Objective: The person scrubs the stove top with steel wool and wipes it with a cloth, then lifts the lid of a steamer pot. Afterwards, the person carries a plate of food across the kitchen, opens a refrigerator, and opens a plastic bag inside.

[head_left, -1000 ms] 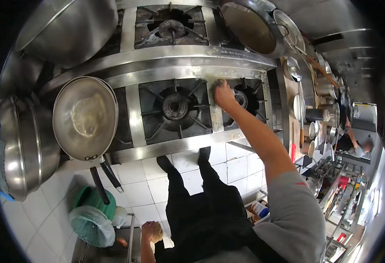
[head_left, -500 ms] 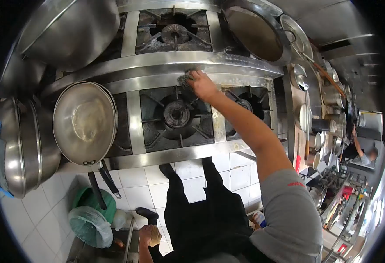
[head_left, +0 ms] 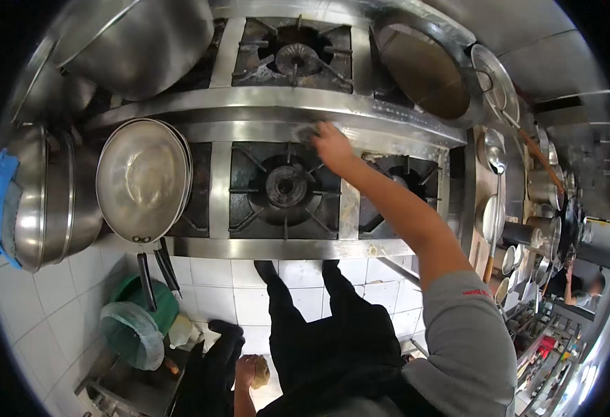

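Note:
My right hand (head_left: 332, 149) is closed around a grey metal scouring pad (head_left: 305, 133), pressed against the steel ledge (head_left: 263, 130) behind the front burners. Just in front of it is the front gas burner (head_left: 285, 185) with its black grate. Low in the view, my left hand (head_left: 246, 371) grips a crumpled yellowish-brown cloth or sponge (head_left: 261, 372) beside my black apron; its exact kind is unclear.
Stacked frying pans (head_left: 142, 181) rest at the stove's left, handles overhanging the front edge. Large steel bowls (head_left: 76, 201) stand farther left. A wide pan (head_left: 423, 69) sits back right. Below are a lined green bin (head_left: 135, 333) and another person's dark leg (head_left: 211, 361).
My right hand has moved slightly along the ledge with the scouring pad and looks a little blurred. The camera view has shifted. A dark leg on the left shows more now.

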The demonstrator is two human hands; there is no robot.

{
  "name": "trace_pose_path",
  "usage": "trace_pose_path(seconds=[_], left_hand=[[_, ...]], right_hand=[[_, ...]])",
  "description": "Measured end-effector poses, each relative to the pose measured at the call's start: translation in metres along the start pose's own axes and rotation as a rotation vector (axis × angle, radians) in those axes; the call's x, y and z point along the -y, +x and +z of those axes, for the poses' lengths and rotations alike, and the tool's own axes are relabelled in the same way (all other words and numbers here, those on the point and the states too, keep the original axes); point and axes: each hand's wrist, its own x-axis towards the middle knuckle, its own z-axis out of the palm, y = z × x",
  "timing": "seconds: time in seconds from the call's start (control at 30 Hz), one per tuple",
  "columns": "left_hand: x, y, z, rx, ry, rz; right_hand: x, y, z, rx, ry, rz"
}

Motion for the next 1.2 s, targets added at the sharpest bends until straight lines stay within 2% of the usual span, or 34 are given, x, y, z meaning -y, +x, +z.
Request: trace_pose_path(seconds=[0.03, 0.1, 0.17, 0.2, 0.27, 0.3, 0.33, 0.37, 0.4, 0.47, 0.53, 0.63, 0.67, 0.73, 0.83, 0.87, 0.93, 1.0, 1.03, 1.07, 1.1, 1.17, 1.2], left_hand=[[-0.004, -0.001, 0.007, -0.006, -0.072, -0.039], [0.029, 0.013, 0.013, 0.034, -0.001, 0.184], [0.029, 0.021, 0.013, 0.001, 0.191, 0.325], [0.028, 0.019, 0.011, -0.006, 0.36, 0.495], [0.031, 0.014, 0.013, 0.04, 0.054, 0.136], [0.033, 0.019, 0.015, 0.061, -0.092, -0.038], [0.062, 0.031, 0.014, 0.001, 0.322, 0.485], [0.039, 0.018, 0.014, 0.005, 0.028, -0.007], [0.04, 0.024, 0.013, 0.019, 0.153, 0.179], [0.039, 0.019, -0.006, 0.034, 0.269, 0.365], [0.024, 0.013, -0.005, 0.014, 0.198, 0.39], [0.046, 0.033, 0.002, -0.005, -0.022, 0.049], [0.084, 0.055, 0.006, 0.061, 0.071, 0.406], [0.071, 0.053, -0.004, 0.11, 0.191, 0.501], [0.035, 0.048, -0.012, 0.029, 0.293, 0.551], [0.028, 0.046, -0.019, -0.007, 0.462, 0.71], [0.003, 0.033, -0.023, 0.01, 0.032, 0.144], [-0.036, 0.021, -0.029, 0.056, -0.007, 0.04], [-0.045, 0.017, -0.029, 0.076, -0.034, -0.012], [-0.001, 0.042, -0.03, 0.066, -0.003, 0.144], [0.01, 0.047, -0.032, 0.055, 0.045, 0.236], [0.009, 0.052, -0.033, 0.043, 0.132, 0.394], [0.004, 0.052, -0.035, 0.038, 0.165, 0.457]], right_hand=[[-0.031, -0.021, 0.003, -0.07, -0.064, -0.018], [-0.063, -0.04, -0.047, 0.225, -0.192, 0.099], [-0.063, -0.048, -0.096, 0.231, -0.07, 0.148], [-0.051, -0.03, -0.11, 0.089, -0.056, 0.055], [-0.018, -0.009, -0.127, -0.182, -0.019, -0.08], [0.004, 0.014, -0.125, -0.231, -0.003, -0.076], [0.015, 0.037, -0.103, -0.327, 0.035, -0.101], [0.027, 0.06, -0.078, -0.291, 0.057, -0.071], [0.04, 0.079, -0.069, -0.254, -0.072, -0.131], [0.037, 0.072, -0.057, -0.295, -0.056, -0.102], [-0.006, 0.034, -0.06, -0.331, -0.03, -0.081], [-0.087, -0.028, -0.109, -0.277, -0.229, 0.07], [-0.089, -0.019, -0.107, -0.283, -0.226, 0.072], [-0.089, -0.018, -0.092, -0.281, -0.211, 0.109], [-0.013, 0.034, -0.052, -0.346, -0.005, 0.038], [0.009, 0.044, -0.075, -0.223, 0.005, 0.052], [-0.018, 0.015, -0.079, -0.238, -0.051, 0.071], [-0.068, -0.02, -0.08, -0.348, -0.066, 0.079], [-0.094, -0.04, -0.093, -0.329, -0.111, 0.119], [-0.114, -0.058, -0.109, -0.317, -0.221, 0.173], [-0.122, -0.069, -0.133, -0.176, -0.276, 0.271], [-0.126, -0.075, -0.144, -0.098, -0.28, 0.355], [-0.124, -0.075, -0.129, -0.226, -0.246, 0.249]])
